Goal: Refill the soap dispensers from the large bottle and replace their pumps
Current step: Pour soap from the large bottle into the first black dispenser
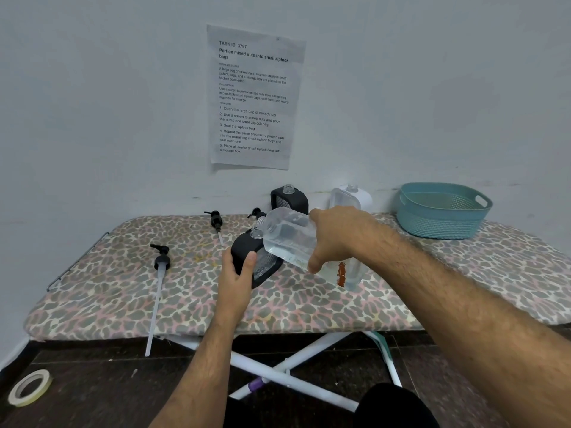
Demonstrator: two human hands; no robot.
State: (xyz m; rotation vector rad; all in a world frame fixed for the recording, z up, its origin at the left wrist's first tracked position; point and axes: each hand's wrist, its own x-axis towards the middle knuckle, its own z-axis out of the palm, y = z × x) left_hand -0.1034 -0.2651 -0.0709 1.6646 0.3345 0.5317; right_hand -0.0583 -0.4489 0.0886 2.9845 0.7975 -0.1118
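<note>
Head view: plain pale wall w/ a printed sheet (255,97) taped up, and under it an ironing board (123,291) in a leopard-print cover serving as your bench. Your left hand (236,281) is wrapped round the near black dispenser (247,257), tilting it toward the pour. Your right hand (336,239) grips the large clear bottle (290,239) tipped over on its side, its open neck right at the dispenser's mouth. Looks like fill no. 1 is under way (can't tell how much liquid has gone in).

Left to do, judging by what's out: a second black dispenser (289,199) and a white dispenser (352,197) stand uncapped at the back by the wall; whether they're filled can't be read. Three pumps are off: one long-tube pump (160,267) at left, another pump (216,222) further back, a third pump (256,214) just behind the bottle. A teal basket (441,211) sits at the right end, and a tape roll (29,387) lies on the floor.
</note>
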